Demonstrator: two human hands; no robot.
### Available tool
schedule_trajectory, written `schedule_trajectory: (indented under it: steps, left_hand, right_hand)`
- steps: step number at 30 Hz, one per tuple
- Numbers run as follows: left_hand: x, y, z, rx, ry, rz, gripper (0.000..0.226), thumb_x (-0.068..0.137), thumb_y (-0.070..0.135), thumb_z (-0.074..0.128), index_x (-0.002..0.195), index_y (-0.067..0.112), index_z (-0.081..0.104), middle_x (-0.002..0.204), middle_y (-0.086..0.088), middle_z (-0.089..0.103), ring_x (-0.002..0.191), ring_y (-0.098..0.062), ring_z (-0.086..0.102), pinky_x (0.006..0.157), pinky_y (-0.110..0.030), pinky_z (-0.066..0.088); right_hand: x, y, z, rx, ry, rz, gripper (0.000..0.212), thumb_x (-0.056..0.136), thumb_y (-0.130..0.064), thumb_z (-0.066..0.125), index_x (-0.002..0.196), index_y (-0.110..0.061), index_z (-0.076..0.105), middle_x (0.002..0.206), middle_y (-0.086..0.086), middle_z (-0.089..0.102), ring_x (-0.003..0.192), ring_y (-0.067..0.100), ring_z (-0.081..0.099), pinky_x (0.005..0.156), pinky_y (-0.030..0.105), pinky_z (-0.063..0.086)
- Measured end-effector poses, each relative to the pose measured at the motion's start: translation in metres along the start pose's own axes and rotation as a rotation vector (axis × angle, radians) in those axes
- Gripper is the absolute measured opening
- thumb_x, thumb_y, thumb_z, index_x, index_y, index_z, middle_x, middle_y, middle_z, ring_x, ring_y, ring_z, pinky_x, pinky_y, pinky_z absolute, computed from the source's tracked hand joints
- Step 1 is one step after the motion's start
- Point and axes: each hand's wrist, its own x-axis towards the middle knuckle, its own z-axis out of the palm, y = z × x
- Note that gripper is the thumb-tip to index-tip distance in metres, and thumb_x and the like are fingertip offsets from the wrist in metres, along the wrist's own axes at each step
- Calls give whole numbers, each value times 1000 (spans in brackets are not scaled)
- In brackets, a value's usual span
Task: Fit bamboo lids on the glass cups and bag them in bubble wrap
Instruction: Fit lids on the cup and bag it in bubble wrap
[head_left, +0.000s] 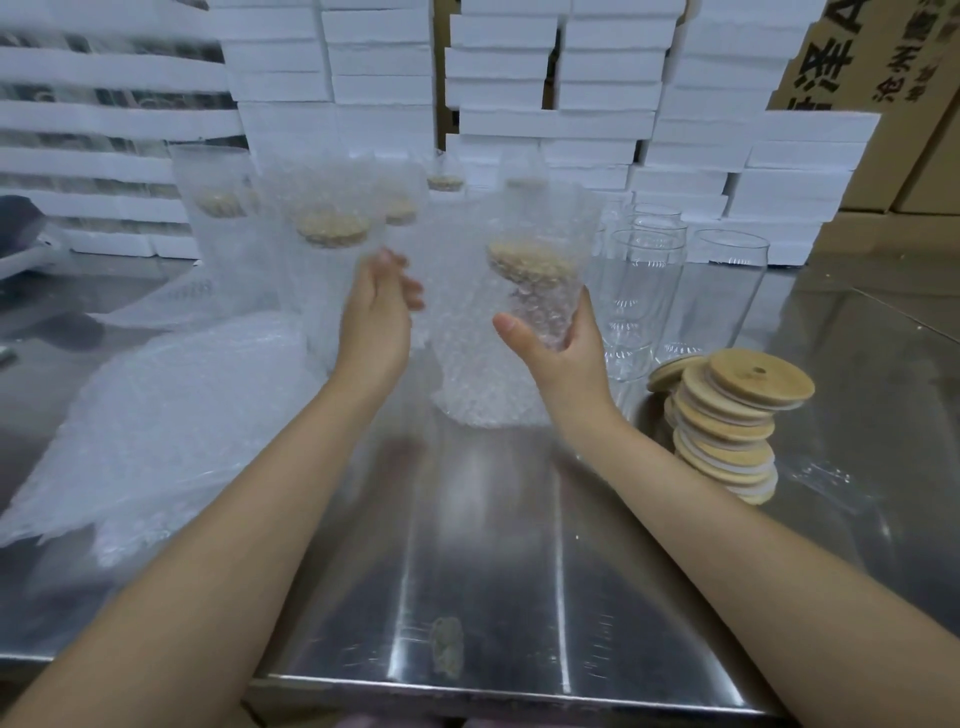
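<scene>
Two bare forearms reach out over a steel table; a small greyish scrap lies near its front edge. Left of the arms, a heap of loose bubble wrap sprawls on the tabletop. Right of them, a leaning stack of bamboo lids rests on the table, the top one showing a small hole. Between the wrists stands a hump of bubble wrap. Right hand holds a wrapped cup by its lower end, above the table and tilted, fingers curled round the far side, thumb out on the near side. A bamboo lid shows through the wrap at the cup's top. Left hand is raised beside a bagged cup; its fingers are motion-blurred, so the grip cannot be told. More bagged cups with lids stand behind. Bare glass cups stand upright just right of the held cup. Farther back, white foam boxes are stacked high, with cardboard cartons at far right.
</scene>
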Motion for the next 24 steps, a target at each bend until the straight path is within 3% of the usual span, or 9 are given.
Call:
schedule_trajectory:
  steps: [2, 5, 7, 10, 13, 16, 19, 21, 24]
  left_hand:
    - [-1, -14, 4, 241, -275, -297, 51, 104, 45, 21, 78, 17, 55, 77, -2, 58, 64, -10, 55, 59, -23, 45]
    - [-7, -28, 6, 331, -422, -325, 51, 103, 43, 33, 79, 10, 64, 77, -7, 65, 68, -21, 61, 68, -28, 51]
    - [-10, -31, 6, 183, -397, -319, 37, 101, 32, 44, 82, 8, 65, 74, -9, 64, 67, -23, 59, 68, -31, 48]
    - [-15, -31, 6, 302, -498, -276, 25, 98, 18, 47, 87, 2, 63, 74, -15, 60, 68, -24, 55, 62, -29, 44]
    - [-18, -31, 6, 417, -475, -205, 28, 98, 10, 44, 97, -10, 64, 91, -20, 66, 80, -24, 59, 70, -31, 47]
    - [-18, -26, 7, 615, -442, -98, 19, 95, -4, 43, 90, -10, 60, 112, -27, 62, 104, -32, 60, 82, -33, 43]
    - [-19, -27, 6, 762, -345, -100, 32, 91, -13, 45, 123, -10, 47, 131, -31, 49, 121, -41, 49, 95, -38, 37]
    - [-18, -31, 3, 764, -289, -98, 38, 90, -13, 46, 128, -10, 45, 127, -31, 50, 118, -43, 50, 95, -41, 39]
    - [-11, -34, 3, 569, -238, -44, 18, 94, -4, 47, 104, -9, 62, 107, -27, 62, 106, -36, 60, 88, -38, 46]
  right_hand:
    - [1, 0, -1, 74, 57, 25, 52, 74, -33, 75, 121, -30, 52, 120, -5, 65, 112, 6, 62, 100, 30, 48]
    - [4, -2, -5, 167, 95, 79, 47, 77, -36, 72, 119, -34, 52, 125, 1, 64, 117, 18, 62, 105, 48, 45]
    - [4, -1, -5, 188, 92, 101, 46, 75, -42, 73, 117, -37, 53, 121, -4, 66, 114, 16, 63, 101, 45, 49]
    - [3, 0, -4, 215, 64, 129, 44, 72, -44, 74, 111, -42, 54, 113, -6, 70, 110, 17, 66, 90, 36, 56]
    - [2, -1, -2, 176, -24, 126, 40, 79, -35, 70, 114, -40, 53, 123, 5, 65, 115, 21, 63, 103, 48, 47]
    - [2, -1, -2, 143, -154, 129, 52, 80, -32, 68, 129, -34, 49, 133, 7, 59, 122, 19, 58, 107, 43, 44]
    - [2, -2, -3, 85, -245, 102, 41, 80, -30, 69, 116, -38, 51, 121, -3, 64, 117, 12, 61, 103, 33, 46]
    - [2, -4, -3, 35, -271, 87, 46, 75, -40, 71, 116, -38, 50, 117, -9, 64, 114, 9, 61, 101, 29, 47]
    - [3, -3, -3, 12, -256, 87, 52, 69, -47, 70, 116, -37, 51, 114, -13, 65, 112, 6, 62, 96, 24, 47]
